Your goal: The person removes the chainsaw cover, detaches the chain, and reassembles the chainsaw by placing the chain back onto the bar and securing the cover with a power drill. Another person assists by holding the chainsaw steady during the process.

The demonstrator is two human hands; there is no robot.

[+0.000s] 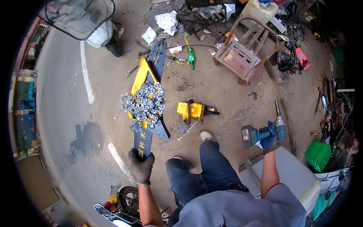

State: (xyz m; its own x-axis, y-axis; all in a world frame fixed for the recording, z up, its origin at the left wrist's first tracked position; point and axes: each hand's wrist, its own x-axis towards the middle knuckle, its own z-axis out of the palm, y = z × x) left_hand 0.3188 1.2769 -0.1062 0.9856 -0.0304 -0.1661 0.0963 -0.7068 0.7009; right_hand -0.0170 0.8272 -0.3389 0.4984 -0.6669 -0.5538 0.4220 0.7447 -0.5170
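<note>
My left hand point(141, 166), in a dark work glove, is closed round the near end of a long black chainsaw guide bar point(143, 140) with yellow printing. A tangled heap of silvery saw chains point(145, 104) lies over its middle. Beyond the heap, a yellow flat piece point(141, 77) and a black slotted bar end point(157, 56) stick out. At the right, my right hand point(269, 137), in a blue glove, grips a teal cordless impact wrench point(280, 126) whose long socket points away from me. Between my hands, a small yellow-and-black chainsaw point(194, 110) sits on the ground.
A wooden chair point(242, 60) stands at the far right, near a green bottle point(191, 57) and crumpled paper point(166, 23). A red-and-black machine point(298, 58) and a green bin point(317, 155) are farther right. Beside me are a pale box-like seat point(287, 170) and a motorbike point(128, 202).
</note>
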